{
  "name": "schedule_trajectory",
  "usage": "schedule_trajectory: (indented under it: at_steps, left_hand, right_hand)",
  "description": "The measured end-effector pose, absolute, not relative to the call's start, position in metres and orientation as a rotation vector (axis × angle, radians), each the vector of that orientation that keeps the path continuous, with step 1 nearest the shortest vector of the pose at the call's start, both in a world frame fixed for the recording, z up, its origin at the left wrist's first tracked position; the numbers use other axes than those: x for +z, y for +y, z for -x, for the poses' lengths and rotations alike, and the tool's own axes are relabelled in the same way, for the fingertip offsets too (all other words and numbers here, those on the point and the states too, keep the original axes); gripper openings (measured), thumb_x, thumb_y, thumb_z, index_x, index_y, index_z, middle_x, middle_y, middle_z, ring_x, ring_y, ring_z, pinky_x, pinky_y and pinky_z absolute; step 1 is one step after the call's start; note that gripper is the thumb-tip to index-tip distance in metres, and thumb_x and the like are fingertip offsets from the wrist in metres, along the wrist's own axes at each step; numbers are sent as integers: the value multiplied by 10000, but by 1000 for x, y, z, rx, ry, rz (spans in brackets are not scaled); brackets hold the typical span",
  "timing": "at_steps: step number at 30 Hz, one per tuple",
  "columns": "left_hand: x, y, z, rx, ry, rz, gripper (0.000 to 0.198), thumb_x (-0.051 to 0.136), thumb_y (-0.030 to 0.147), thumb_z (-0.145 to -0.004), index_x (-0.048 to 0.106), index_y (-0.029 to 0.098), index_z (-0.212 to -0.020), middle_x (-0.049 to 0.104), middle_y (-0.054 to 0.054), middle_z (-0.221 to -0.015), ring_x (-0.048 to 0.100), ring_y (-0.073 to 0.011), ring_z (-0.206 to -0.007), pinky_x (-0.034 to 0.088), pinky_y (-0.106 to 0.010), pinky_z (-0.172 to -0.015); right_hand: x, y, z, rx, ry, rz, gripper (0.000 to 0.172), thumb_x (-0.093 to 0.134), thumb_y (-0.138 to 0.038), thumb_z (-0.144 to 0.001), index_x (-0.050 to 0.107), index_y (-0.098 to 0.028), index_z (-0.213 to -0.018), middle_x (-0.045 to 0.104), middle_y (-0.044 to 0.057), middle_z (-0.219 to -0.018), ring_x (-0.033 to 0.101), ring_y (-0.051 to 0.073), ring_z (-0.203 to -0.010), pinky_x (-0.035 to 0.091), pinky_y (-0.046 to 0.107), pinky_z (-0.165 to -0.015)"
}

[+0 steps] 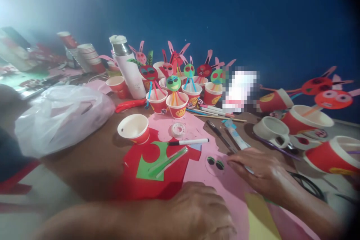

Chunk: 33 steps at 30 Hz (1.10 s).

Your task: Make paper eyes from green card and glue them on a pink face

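Note:
Near the bottom centre, my left hand (pixel 201 210) rests over the pink paper (pixel 197 172), fingers curled and whatever lies under them hidden. To the right, my right hand (pixel 257 168) is closed, with a pale, narrow item partly showing beneath its fingers. Its fingertips are beside two dark green ovals (pixel 215 163) inside a faint round outline on the pink sheet. Green paper with a round cut-out (pixel 143 170) lies on red paper (pixel 123 180), with clear-and-green strips (pixel 168 163) on top. A black-and-white marker (pixel 194 141) and a tape roll (pixel 178 130) lie above.
Paper cups with eared faces on straws, like this green one (pixel 173 83), stand behind. A bare cup (pixel 133 129), plastic bag (pixel 67 120) and white flask (pixel 131 75) are left. A mug (pixel 270 129), more cups (pixel 334 153) and black cable (pixel 309 185) are right.

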<state>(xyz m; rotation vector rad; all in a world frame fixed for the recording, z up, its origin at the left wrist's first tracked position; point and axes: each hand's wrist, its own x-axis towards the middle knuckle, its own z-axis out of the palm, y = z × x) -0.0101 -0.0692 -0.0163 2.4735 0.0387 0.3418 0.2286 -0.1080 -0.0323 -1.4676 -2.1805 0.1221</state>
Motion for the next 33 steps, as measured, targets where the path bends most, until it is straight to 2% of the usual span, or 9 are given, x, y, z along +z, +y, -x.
schedule_trajectory:
  at_steps: [4,8,10,12,14,17,21,28,33]
  left_hand:
    - [-8,-58,34,375,319,-2452,301,439,208,-940,515,190,-649,582,-6,-614,511,-131,-586,381,-270,-606]
    - [-8,-36,69,541,826,-2410,425,402,318,-967,469,195,-566,490,11,-529,447,-111,-490,340,-248,-477]
    - [-12,-24,82,518,1013,-2549,356,390,291,-966,554,179,-671,599,-23,-662,556,-130,-612,445,-245,-579]
    - [-16,-14,89,505,1100,-2609,254,397,240,-954,631,155,-907,680,-93,-942,621,-199,-879,498,-322,-785]
    - [-20,-7,89,434,1149,-2656,273,399,204,-940,628,145,-1076,656,-131,-1147,591,-264,-1054,485,-405,-892]
    - [-25,-2,81,279,1212,-2701,324,394,135,-918,621,113,-1147,624,-166,-1236,562,-314,-1130,488,-454,-918]
    - [-25,1,71,97,1272,-2726,346,411,58,-882,619,112,-1153,630,-170,-1214,562,-308,-1127,502,-447,-908]
    - [-23,4,61,-83,1387,-2717,312,392,79,-899,613,111,-1118,624,-154,-1088,568,-301,-1033,502,-404,-808]
    - [-21,4,56,-144,1420,-2676,291,402,73,-881,610,129,-1078,615,-149,-1072,562,-305,-1027,483,-377,-761]
  right_hand:
    - [-36,-107,-230,134,-2179,1501,194,487,-241,-943,674,-240,-893,744,13,-802,691,170,-719,477,294,-677]
    - [-36,-106,-234,109,-2165,1514,192,495,-236,-934,679,-253,-879,739,-4,-780,690,157,-708,471,281,-672]
    - [-35,-107,-236,110,-2147,1506,186,505,-231,-931,678,-255,-867,731,-15,-755,679,149,-686,459,278,-664]
    - [-33,-107,-235,118,-2139,1499,182,507,-230,-933,675,-249,-866,727,-14,-752,668,149,-680,448,281,-666]
    - [-32,-109,-233,130,-2141,1499,184,501,-232,-940,674,-238,-878,723,-5,-763,662,153,-688,444,287,-674]
    - [-30,-110,-226,158,-2150,1490,182,498,-235,-950,669,-219,-888,719,14,-789,662,162,-724,449,297,-705]
    - [-23,-105,-218,181,-2212,1442,182,484,-207,-954,664,-212,-934,722,39,-870,660,171,-812,460,302,-763]
    - [-10,-73,-197,62,-2367,1501,195,492,-172,-942,667,-230,-1005,711,40,-920,628,182,-874,453,304,-782]
    - [-22,-40,-176,-16,-2475,1625,248,563,-101,-880,653,-236,-1068,693,45,-958,603,216,-925,407,340,-791]
